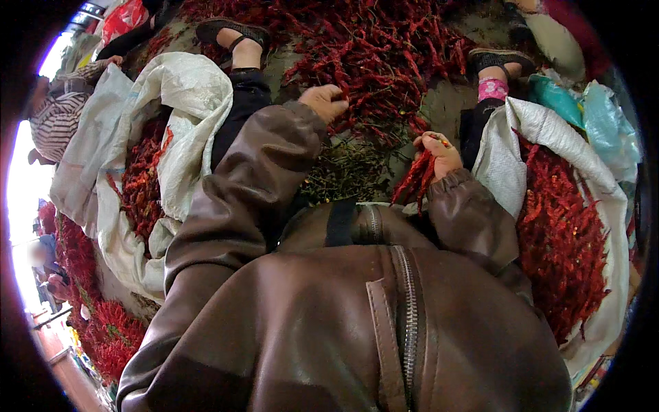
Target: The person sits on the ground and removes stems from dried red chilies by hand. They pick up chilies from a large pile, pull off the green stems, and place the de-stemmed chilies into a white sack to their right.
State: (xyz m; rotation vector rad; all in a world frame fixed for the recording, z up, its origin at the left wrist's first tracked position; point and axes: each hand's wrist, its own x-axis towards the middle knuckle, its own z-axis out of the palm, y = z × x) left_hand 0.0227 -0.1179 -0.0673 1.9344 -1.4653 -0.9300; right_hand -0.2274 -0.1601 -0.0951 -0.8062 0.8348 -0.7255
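Dried red chili peppers [376,77] lie in a large heap on the ground before me, between my outstretched feet. At the heap's left edge is my left hand [325,103], its thumb and forefinger at some chilies; whether it grips one is not clear. My right hand [437,152] is closed on several long red chilies [416,177] that hang down from its fingers, right of the heap. Below the heap, close to my lap, lies a pile of greenish-brown stems [347,170].
An open white woven sack [195,87] with red chilies stands at my left, and another white sack [612,180] full of chilies [561,232] at my right. Teal plastic bags [556,100] lie beyond it. Other people sit at the upper left and upper right. More chilies [110,335] lie at lower left.
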